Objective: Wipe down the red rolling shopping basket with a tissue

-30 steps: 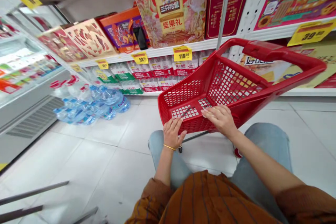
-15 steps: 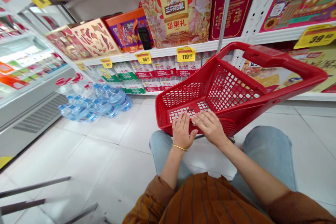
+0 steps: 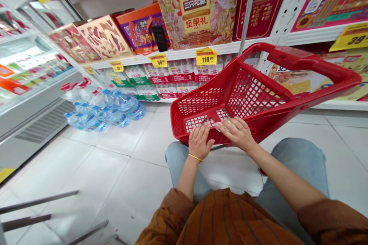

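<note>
A red plastic shopping basket cart (image 3: 198,97) with grid-like walls stands in front of my knees, its handle reaching to the right. My left hand (image 3: 199,143) rests on the near rim, fingers over the edge and thumb apart; a gold bangle circles that wrist. Just to its right, my right hand (image 3: 237,134) lies on the same rim with its fingers stretched out. Neither hand holds anything. Through the basket's open grid the floor shows.
Gift boxes (image 3: 198,11) line a white shelf (image 3: 178,56) with yellow price tags, above packs of bottled water (image 3: 168,72). Large water bottles (image 3: 126,103) stand on the floor at left, beside a refrigerated case (image 3: 43,111). Metal legs (image 3: 40,201) show at lower left.
My right hand has slid slightly right along the rim, widening the space between my hands. The left hand has stayed nearly in place.
</note>
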Tool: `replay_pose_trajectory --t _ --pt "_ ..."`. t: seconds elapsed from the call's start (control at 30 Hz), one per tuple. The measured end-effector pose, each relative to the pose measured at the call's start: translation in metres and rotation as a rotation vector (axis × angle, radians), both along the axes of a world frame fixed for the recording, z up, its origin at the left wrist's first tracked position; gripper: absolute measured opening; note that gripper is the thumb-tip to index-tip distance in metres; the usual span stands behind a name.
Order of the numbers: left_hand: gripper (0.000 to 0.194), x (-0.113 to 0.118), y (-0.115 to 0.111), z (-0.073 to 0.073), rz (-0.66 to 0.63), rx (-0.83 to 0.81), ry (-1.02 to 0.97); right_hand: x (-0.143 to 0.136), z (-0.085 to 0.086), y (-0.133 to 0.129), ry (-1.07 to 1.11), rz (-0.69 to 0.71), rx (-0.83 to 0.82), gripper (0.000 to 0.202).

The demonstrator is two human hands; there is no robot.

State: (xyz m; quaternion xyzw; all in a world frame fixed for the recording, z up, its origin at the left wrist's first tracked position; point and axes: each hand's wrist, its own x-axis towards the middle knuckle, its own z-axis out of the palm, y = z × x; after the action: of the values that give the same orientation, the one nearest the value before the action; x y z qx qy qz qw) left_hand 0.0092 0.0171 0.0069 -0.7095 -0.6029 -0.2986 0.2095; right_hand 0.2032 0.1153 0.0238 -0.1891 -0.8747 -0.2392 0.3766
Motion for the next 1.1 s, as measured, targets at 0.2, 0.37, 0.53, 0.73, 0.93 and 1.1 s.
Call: replay_pose_trajectory --t 0.2,0.37,0.53,0.73,0.93,1.1 --pt "0.057 0.000 -0.001 0.002 0.009 -0.017 -0.037 0.015 0.008 0.006 0.042 -0.026 -0.015 0.045" --pt "0.057 0.003 -0.002 0.003 0.008 -0.023 -0.081 0.013 0.013 -0.004 0.152 -0.086 -0.131 0.044" --pt "0.056 0.006 -0.004 0.004 0.001 -0.028 -0.138 -0.015 0.010 -0.021 0.088 -0.008 -0.186 0.038" --pt "0.055 0.001 -0.006 0.005 -0.021 -0.037 -0.160 -0.025 0.002 -0.012 0.031 0.002 -0.081 0.037" --pt "0.051 -0.002 -0.005 0.004 -0.038 -0.030 -0.165 -0.004 0.010 -0.001 -0.002 0.009 -0.056 0.039" --pt "0.050 -0.004 -0.004 0.002 -0.036 -0.043 -0.184 0.017 0.019 0.005 -0.031 -0.065 -0.017 0.036"
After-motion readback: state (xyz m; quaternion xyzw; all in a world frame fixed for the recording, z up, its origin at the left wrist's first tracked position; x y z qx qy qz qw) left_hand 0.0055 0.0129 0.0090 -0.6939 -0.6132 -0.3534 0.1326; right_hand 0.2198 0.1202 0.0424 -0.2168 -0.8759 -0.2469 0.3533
